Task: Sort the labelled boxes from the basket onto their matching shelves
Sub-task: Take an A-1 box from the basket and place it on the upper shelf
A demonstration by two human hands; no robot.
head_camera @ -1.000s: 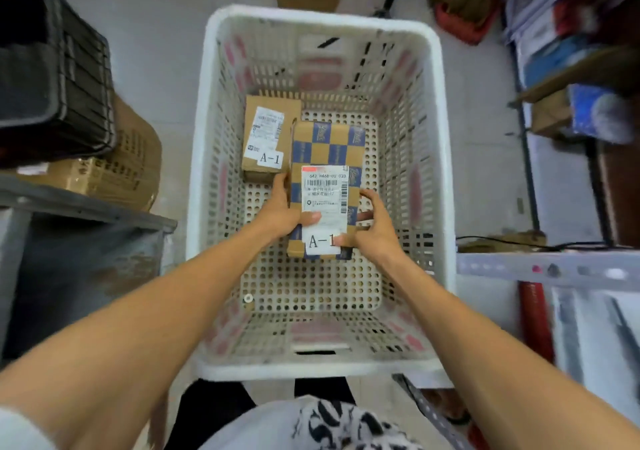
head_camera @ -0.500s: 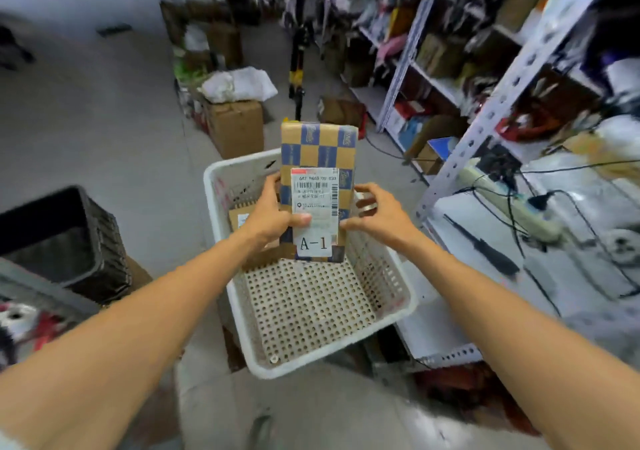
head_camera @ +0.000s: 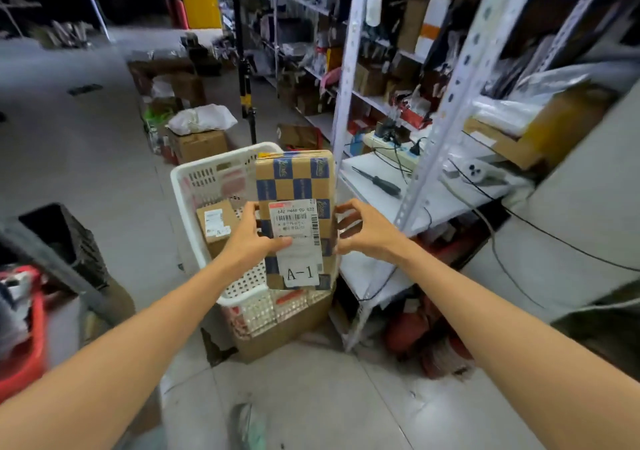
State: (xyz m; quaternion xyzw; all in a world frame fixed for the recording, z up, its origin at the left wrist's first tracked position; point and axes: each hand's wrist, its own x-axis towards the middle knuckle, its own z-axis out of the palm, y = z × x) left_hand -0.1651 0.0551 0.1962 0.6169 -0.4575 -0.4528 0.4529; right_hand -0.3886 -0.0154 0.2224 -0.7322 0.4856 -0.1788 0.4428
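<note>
The white shipping label (head_camera: 297, 241) on the checkered box (head_camera: 294, 186) reads "A-1" in large black type at its foot, under a barcode and a number line beginning "642"; the smaller print is too blurred to read. The box is brown cardboard with blue squares carrying an illegible script logo. It is held upright at the centre of the frame, above the white basket (head_camera: 180, 186). The left hand (head_camera: 247, 241) grips its left edge, thumb across the label; the right hand (head_camera: 369, 233) pinches its right edge with curled fingertips. A small brown box (head_camera: 214, 221) with a label lies in the basket, and metal shelves (head_camera: 460, 78) fill the upper right.
</note>
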